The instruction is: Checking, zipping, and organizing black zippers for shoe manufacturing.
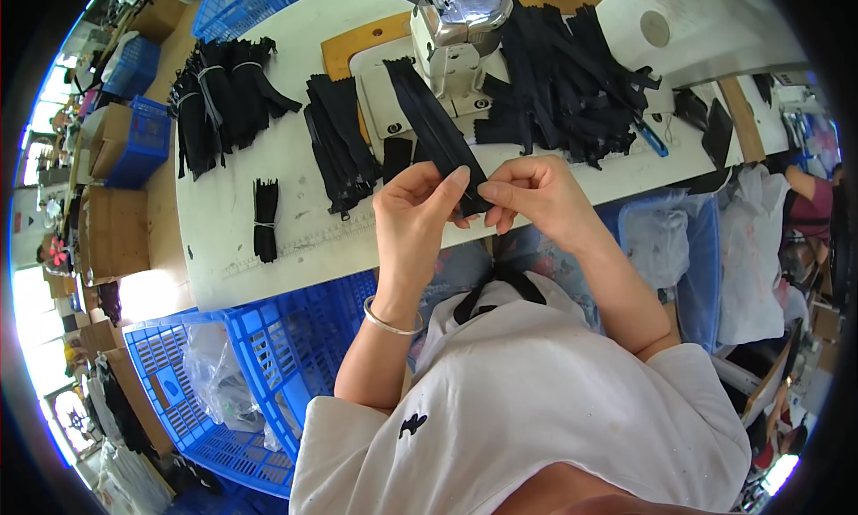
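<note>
Between my two hands, at the table's front edge, is a black zipper [435, 130] whose far end reaches up beside the sewing machine [451, 50]. My left hand [420, 198] pinches its near end, thumb on top. Thumb and fingers of my right hand [536, 196] close on the same end from the other side. To the left of the machine lies a stack of black zippers [340, 144]. A large loose pile of black zippers [563, 86] spreads over the table to its right.
Tied bundles of zippers [228, 95] and a small tied bundle of black strips [265, 220] lie on the white table [214, 278]. Blue-handled snips [652, 139] rest at the right pile. A blue crate [255, 363] stands below left, a blue bin [697, 274] below right.
</note>
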{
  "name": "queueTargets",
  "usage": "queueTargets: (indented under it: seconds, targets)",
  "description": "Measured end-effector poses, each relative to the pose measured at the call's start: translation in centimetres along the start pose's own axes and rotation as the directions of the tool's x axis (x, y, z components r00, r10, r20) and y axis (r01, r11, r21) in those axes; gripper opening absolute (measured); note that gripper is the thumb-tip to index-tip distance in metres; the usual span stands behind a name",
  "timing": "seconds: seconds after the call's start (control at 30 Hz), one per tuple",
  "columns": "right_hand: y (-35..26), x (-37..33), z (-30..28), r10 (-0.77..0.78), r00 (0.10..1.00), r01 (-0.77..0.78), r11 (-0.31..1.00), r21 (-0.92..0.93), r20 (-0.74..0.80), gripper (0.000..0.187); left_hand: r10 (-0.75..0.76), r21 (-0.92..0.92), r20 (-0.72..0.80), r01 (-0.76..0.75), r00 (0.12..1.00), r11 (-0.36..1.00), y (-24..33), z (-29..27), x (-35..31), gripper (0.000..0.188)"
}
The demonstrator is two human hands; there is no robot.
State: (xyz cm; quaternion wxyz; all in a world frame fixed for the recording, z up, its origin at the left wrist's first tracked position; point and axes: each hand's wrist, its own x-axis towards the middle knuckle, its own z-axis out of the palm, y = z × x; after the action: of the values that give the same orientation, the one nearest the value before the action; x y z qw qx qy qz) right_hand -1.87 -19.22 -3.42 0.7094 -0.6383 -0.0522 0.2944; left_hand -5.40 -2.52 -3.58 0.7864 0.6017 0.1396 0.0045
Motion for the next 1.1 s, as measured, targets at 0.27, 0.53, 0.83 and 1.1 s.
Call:
queueTargets:
  seconds: [0.27, 0.53, 0.83, 1.1]
  targets:
    - [-1.9, -1.1, 1.1, -0.158, 0.980, 0.146, 0.984, -0.102, -0.121, 0.015, 0.135, 0.156, 0.044, -0.141, 0.990, 0.978, 2.2, -0.2, 2.3, 0.031]
    - [-3.0, -0.8, 1.5, -0.232, 0.966, 0.216, 0.968, -0.130, -0.118, 0.015, 0.086, -0.115, 0.115, -0.072, 0.990, 0.991, 3.8, 0.4, 3.6, 0.025]
    - [-5.1, 0.2, 2.0, -0.331, 0.936, 0.310, 0.937, -0.163, -0.123, 0.016, 0.082, -0.199, 0.194, -0.043, 0.978, 0.979, 6.4, 1.2, 6.4, 0.022]
    - [-5.7, 1.3, 1.9, -0.373, 0.921, 0.368, 0.927, -0.069, -0.108, 0.015, 0.094, -0.157, 0.206, -0.062, 0.974, 0.986, 7.3, 1.5, 7.5, 0.017]
